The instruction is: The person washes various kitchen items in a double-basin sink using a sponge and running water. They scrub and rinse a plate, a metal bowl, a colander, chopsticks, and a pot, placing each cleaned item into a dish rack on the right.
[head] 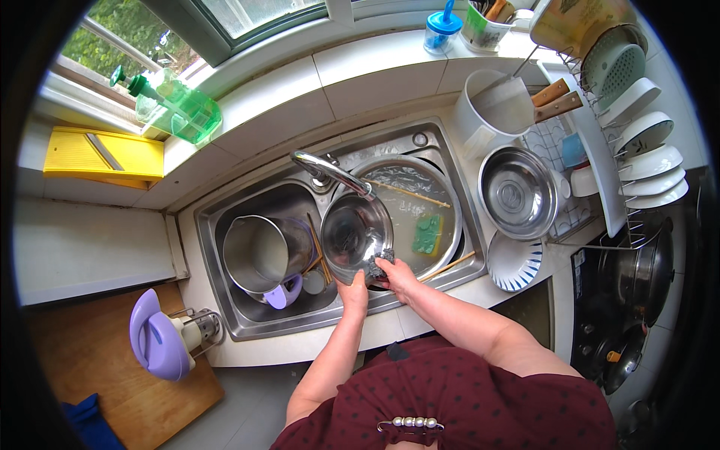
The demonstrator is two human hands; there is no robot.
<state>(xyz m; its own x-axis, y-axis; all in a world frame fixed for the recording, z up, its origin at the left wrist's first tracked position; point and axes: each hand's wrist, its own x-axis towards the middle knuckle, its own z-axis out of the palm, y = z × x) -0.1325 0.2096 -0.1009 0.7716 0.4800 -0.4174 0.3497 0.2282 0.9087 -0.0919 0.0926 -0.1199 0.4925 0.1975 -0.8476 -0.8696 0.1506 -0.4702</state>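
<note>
My left hand (354, 291) grips the near rim of a stainless steel bowl (353, 233), which is tilted over the divider of a double sink (270, 326). My right hand (396, 277) holds a grey steel-wool scourer (382, 263) against the bowl's near right edge. Partly behind the bowl, a large metal basin (457, 225) of cloudy water fills the right sink; a green and yellow sponge (427, 234) and a chopstick (408, 193) lie in it. The faucet (337, 173) reaches over the bowl. In the left sink a steel jug with a purple handle (256, 254) lies beside several chopsticks (318, 247).
A purple soymilk-maker head (160, 337) stands on a wooden board at left. Right of the sink are a steel bowl (516, 192), a patterned white bowl (514, 261), a plastic container holding knives (492, 109) and a dish rack (604, 163). A yellow slicer (104, 153) and green bottle (180, 109) sit by the window.
</note>
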